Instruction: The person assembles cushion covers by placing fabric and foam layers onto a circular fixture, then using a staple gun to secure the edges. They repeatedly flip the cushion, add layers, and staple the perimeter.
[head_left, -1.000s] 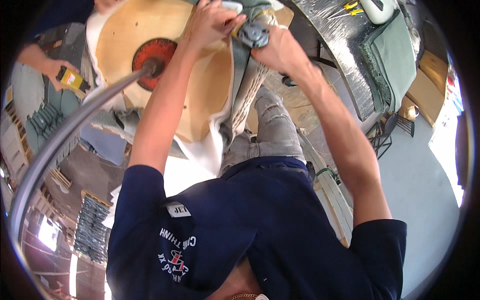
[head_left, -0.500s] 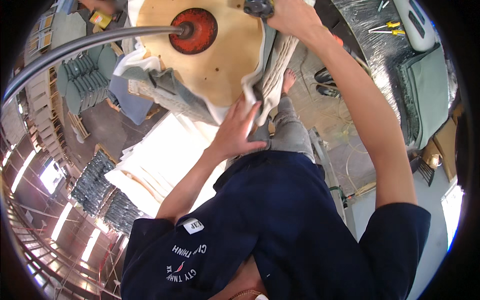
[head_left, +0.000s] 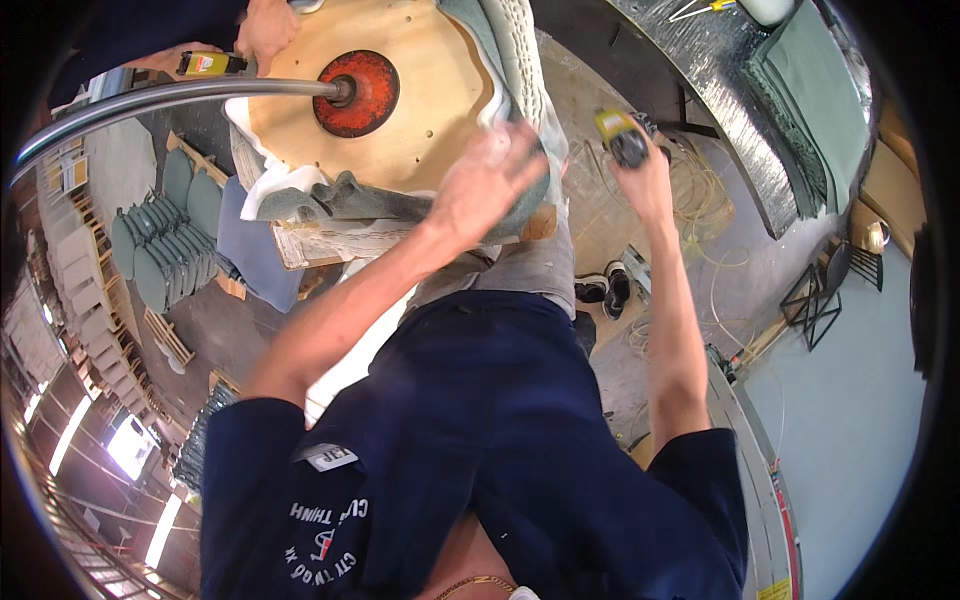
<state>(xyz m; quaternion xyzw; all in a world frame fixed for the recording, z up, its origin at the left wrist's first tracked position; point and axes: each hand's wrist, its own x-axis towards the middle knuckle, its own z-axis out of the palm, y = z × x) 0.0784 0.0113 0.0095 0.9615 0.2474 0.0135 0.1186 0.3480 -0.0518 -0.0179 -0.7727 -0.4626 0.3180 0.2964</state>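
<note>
A plywood seat panel (head_left: 440, 70) lies edged with white padding and grey-green fabric (head_left: 350, 200). A red round pressing pad (head_left: 380, 95) on a curved metal arm (head_left: 200, 92) bears on its middle. My left hand (head_left: 480, 185), blurred, has its fingers stretched over the fabric at the panel's near right corner; whether it touches is unclear. My right hand (head_left: 643, 175) is wrapped round a yellow-and-black staple gun (head_left: 622, 138), held out to the right of the panel, apart from it.
At the upper left, another person's hand (head_left: 266, 35) rests by the panel, near a yellow-and-black tool (head_left: 212, 63). Stacked grey-green seat pads (head_left: 165, 240) stand at left. A silvery-topped table (head_left: 700, 80) holds fabric pieces (head_left: 815, 120). Hoses (head_left: 705, 205) and shoes (head_left: 605, 288) lie on the floor.
My right hand has drawn the staple gun away from the panel's far right edge, toward the right and nearer me. My left hand has moved up over the corner. The other person has come closer.
</note>
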